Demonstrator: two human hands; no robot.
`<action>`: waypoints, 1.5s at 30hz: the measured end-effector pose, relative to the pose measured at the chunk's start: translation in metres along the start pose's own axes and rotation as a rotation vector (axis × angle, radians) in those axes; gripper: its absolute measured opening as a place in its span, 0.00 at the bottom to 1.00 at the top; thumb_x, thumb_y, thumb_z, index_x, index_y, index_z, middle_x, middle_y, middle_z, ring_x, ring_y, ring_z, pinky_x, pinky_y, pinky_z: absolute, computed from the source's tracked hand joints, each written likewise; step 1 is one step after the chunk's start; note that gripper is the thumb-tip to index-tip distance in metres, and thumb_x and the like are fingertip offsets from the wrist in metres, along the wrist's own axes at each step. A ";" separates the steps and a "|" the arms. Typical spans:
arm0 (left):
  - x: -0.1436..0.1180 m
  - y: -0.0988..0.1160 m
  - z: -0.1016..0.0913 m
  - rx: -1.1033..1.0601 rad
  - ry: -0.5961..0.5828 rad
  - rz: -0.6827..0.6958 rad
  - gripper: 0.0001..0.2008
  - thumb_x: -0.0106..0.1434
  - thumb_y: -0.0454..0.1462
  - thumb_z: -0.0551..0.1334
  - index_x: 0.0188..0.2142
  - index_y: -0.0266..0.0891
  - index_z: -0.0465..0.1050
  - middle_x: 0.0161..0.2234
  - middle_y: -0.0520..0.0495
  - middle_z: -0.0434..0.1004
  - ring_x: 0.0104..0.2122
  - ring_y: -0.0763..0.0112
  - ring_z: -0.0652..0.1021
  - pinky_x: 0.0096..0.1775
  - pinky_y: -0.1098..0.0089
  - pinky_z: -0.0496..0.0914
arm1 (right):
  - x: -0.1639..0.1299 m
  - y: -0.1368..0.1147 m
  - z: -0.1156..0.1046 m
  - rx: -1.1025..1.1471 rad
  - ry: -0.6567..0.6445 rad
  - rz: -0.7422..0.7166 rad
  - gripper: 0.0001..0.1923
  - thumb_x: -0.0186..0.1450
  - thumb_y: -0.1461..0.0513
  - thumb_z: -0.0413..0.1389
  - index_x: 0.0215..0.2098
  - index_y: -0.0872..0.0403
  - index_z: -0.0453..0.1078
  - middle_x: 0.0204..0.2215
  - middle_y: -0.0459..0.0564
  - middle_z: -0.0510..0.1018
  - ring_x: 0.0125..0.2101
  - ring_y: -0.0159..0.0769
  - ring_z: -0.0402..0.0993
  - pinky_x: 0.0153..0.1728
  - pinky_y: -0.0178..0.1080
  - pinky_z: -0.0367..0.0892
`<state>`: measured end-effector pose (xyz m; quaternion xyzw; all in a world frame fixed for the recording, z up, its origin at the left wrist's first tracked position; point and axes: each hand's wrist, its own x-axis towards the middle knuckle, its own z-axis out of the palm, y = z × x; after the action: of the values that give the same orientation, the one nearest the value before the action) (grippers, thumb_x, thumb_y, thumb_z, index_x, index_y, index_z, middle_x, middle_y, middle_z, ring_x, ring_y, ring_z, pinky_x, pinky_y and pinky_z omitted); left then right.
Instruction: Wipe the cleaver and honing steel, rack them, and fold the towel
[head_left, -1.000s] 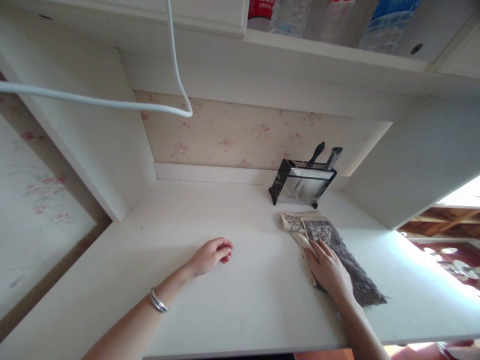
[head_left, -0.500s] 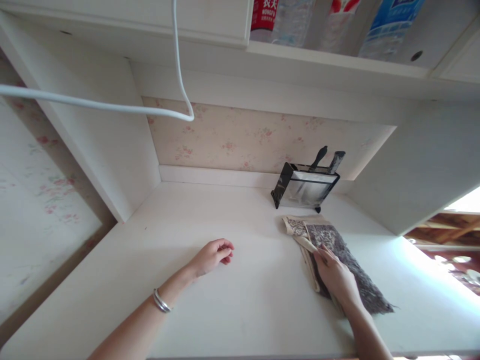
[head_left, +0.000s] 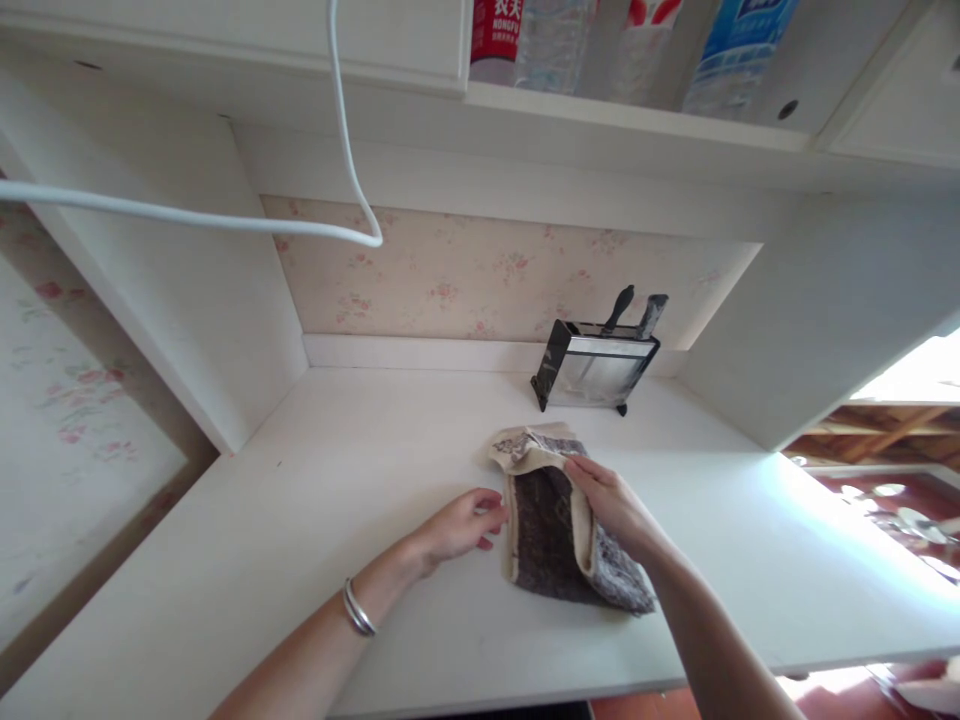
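Observation:
A folded towel [head_left: 544,535], dark grey-brown with a patterned end and cream edging, lies on the white counter. My right hand [head_left: 611,505] pinches its edge between thumb and fingers and holds that part raised, so a fold stands open and the darker inside shows. Just left of the towel is my left hand [head_left: 461,525], fingers loosely curved and apart, with nothing in them. Its fingertips come close to the towel's left edge; whether they touch it I cannot tell. A silver bangle circles the left wrist.
Behind the towel stands a knife block [head_left: 600,370] with two dark handles sticking up. A white cable [head_left: 330,232] hangs across the upper left. Several bottles [head_left: 559,40] sit on the shelf above. Side panels bound the counter [head_left: 360,450]; its front edge is at the bottom.
My right hand has moved left, bringing the towel along, and its edge is now lifted into an open fold. My left hand has shifted right, close to the towel, and its fingers have opened somewhat.

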<state>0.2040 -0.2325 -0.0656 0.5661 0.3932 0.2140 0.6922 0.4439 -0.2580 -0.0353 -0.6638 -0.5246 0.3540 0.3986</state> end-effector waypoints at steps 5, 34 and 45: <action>0.009 0.011 0.000 -0.230 0.175 0.104 0.28 0.56 0.48 0.66 0.53 0.41 0.64 0.51 0.40 0.71 0.47 0.60 0.74 0.44 0.64 0.69 | 0.005 -0.045 0.033 0.467 -0.131 -0.017 0.26 0.60 0.45 0.56 0.50 0.52 0.70 0.36 0.48 0.80 0.36 0.40 0.75 0.35 0.36 0.68; -0.017 -0.010 -0.062 1.017 0.270 0.197 0.25 0.56 0.40 0.62 0.55 0.43 0.66 0.49 0.41 0.72 0.49 0.54 0.71 0.49 0.63 0.62 | -0.010 0.062 -0.070 -0.429 -0.088 0.227 0.14 0.57 0.54 0.51 0.34 0.53 0.72 0.32 0.51 0.79 0.33 0.41 0.74 0.31 0.38 0.66; -0.029 -0.005 -0.090 0.989 0.391 0.340 0.15 0.65 0.45 0.53 0.31 0.40 0.74 0.39 0.46 0.69 0.35 0.68 0.74 0.42 0.68 0.65 | 0.047 0.073 -0.032 -0.774 0.072 -0.073 0.29 0.63 0.49 0.51 0.59 0.52 0.61 0.51 0.57 0.70 0.48 0.47 0.67 0.50 0.45 0.60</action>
<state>0.1151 -0.2006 -0.0660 0.8288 0.4707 0.2137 0.2139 0.5116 -0.2266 -0.0896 -0.7580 -0.6283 0.0919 0.1490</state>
